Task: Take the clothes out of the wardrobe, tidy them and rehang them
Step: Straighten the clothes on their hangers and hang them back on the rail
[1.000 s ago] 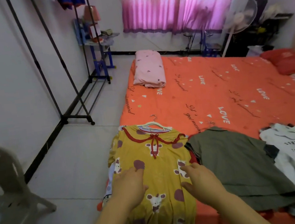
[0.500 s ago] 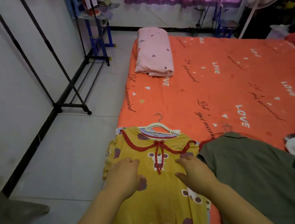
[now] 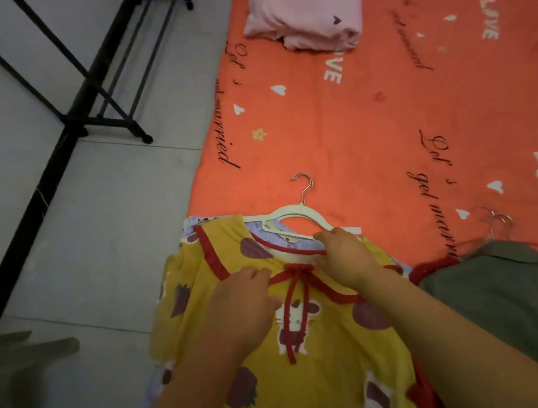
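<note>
Roughly midway: at the bed's (image 3: 387,118) corner, left hand (image 3: 244,307) and right hand (image 3: 346,257) pinch the yellow dress (image 3: 321,386) collar; rehanging remains.

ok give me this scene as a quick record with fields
garment: yellow dress, red trim, flat on the orange bedsheet
hanger: white hanger in its neckline, hook showing
left: left hand on the collar by the bow, grip unclear
right: right hand pinches the neckline at the hanger
nearby: green shirt to the right, pink pillow farther up the bed
</note>
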Available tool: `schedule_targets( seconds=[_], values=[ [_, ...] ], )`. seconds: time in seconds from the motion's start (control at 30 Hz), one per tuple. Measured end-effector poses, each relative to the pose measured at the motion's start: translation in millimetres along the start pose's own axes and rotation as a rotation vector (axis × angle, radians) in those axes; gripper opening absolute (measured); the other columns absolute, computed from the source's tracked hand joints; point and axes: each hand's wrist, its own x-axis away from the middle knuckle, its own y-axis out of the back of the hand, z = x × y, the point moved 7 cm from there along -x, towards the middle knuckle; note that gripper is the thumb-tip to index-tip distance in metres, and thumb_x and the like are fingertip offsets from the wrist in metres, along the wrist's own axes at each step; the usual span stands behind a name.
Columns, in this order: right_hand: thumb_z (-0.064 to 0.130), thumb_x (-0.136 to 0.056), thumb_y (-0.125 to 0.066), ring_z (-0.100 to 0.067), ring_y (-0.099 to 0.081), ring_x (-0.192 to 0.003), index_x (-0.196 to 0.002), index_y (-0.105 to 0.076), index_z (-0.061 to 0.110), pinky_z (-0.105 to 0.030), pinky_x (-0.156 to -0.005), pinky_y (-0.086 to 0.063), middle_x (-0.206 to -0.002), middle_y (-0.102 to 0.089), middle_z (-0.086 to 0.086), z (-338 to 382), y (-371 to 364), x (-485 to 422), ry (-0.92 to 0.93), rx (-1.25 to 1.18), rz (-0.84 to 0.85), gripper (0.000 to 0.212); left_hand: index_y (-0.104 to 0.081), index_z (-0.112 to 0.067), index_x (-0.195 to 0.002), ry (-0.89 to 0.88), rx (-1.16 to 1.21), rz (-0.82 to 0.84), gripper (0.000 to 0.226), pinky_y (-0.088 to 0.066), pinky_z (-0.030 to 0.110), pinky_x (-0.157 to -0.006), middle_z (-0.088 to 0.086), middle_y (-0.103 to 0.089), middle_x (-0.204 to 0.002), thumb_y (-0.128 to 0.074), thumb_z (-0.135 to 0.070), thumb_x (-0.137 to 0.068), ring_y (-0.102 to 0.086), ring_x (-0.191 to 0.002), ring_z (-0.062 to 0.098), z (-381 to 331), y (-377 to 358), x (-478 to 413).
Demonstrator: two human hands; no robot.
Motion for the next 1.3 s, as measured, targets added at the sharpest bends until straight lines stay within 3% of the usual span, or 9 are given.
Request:
schedule_targets(
  seconds=[0.17, 0.27, 0.53, 0.7, 0.93, 1.17, 1.3],
  values=[
    [0.018, -0.092, -0.050, -0.036, -0.047, -0.113, -0.131, -0.044, 0.004, -0.040, -0.095, -0.041, -0.122, -0.046, -0.021, -26, -23, -76, -0.074, -0.008, -0.007, 0.042, -0.034, -0.023, -0.141, 0.005, -0.010, 0.019, 0.052, -0.037, 0.030, -0.099, -0.003, -0.045, -0.138, -0.044, -0.044, -0.094, -0.043, -0.124, 0.016, 9, -29, -37],
    [0.022, -0.093, -0.050, -0.037, -0.048, -0.109, -0.123, -0.045, 0.000, -0.041, -0.090, -0.038, -0.119, -0.048, -0.023, -33, -32, -104, -0.095, -0.011, -0.056, 0.037, -0.033, -0.023, -0.141, 0.002, -0.007, 0.037, 0.051, -0.037, 0.031, -0.101, -0.002, -0.043, -0.139, -0.044, -0.043, -0.095, -0.041, -0.125, 0.016, 11, -41, -51],
    [0.012, -0.091, -0.046, -0.039, -0.056, -0.098, -0.108, -0.056, 0.002, -0.042, -0.072, -0.041, -0.108, -0.056, -0.020, -36, -10, -97, -0.128, 0.024, -0.274, 0.022, -0.032, -0.020, -0.142, -0.023, 0.013, 0.015, 0.053, -0.034, 0.029, -0.103, -0.002, -0.042, -0.138, -0.043, -0.042, -0.095, -0.040, -0.125, 0.016, 10, -43, -48],
    [0.012, -0.091, -0.052, -0.037, -0.056, -0.093, -0.107, -0.055, 0.005, -0.039, -0.065, -0.037, -0.102, -0.060, -0.015, -4, 19, -35, 0.033, -0.232, -0.439, 0.018, -0.027, -0.020, -0.145, -0.011, 0.038, -0.097, 0.055, -0.026, 0.027, -0.108, -0.002, -0.037, -0.145, -0.041, -0.040, -0.097, -0.033, -0.131, 0.014, 13, -16, -20],
    [0.004, -0.088, -0.060, -0.025, -0.057, -0.080, -0.096, -0.063, 0.009, -0.029, -0.063, -0.036, -0.090, -0.061, -0.004, 73, 48, 92, 0.313, -0.317, -0.499, 0.011, -0.030, -0.019, -0.144, 0.041, 0.110, -0.389, 0.058, -0.030, 0.028, -0.103, -0.002, -0.039, -0.141, -0.049, -0.037, -0.093, -0.035, -0.128, 0.015, 20, 59, 60],
    [0.010, -0.085, -0.065, -0.015, -0.055, -0.078, -0.090, -0.066, 0.019, -0.028, -0.062, -0.040, -0.086, -0.061, 0.008, 181, 78, 226, 0.556, -0.272, -0.432, 0.011, -0.027, -0.024, -0.145, 0.098, 0.103, -0.625, 0.057, -0.021, 0.028, -0.108, -0.004, -0.038, -0.142, -0.048, -0.039, -0.094, -0.030, -0.131, 0.013, 40, 105, 205],
    [0.015, -0.082, -0.069, -0.003, -0.050, -0.069, -0.081, -0.063, 0.029, -0.015, -0.059, -0.035, -0.070, -0.056, 0.016, 247, 81, 310, 0.688, -0.282, -0.388, 0.016, -0.035, -0.026, -0.141, 0.190, 0.169, -0.833, 0.050, -0.015, 0.034, -0.115, -0.004, -0.052, -0.129, -0.047, -0.037, -0.094, -0.041, -0.125, 0.017, 61, 119, 325]
  ],
)
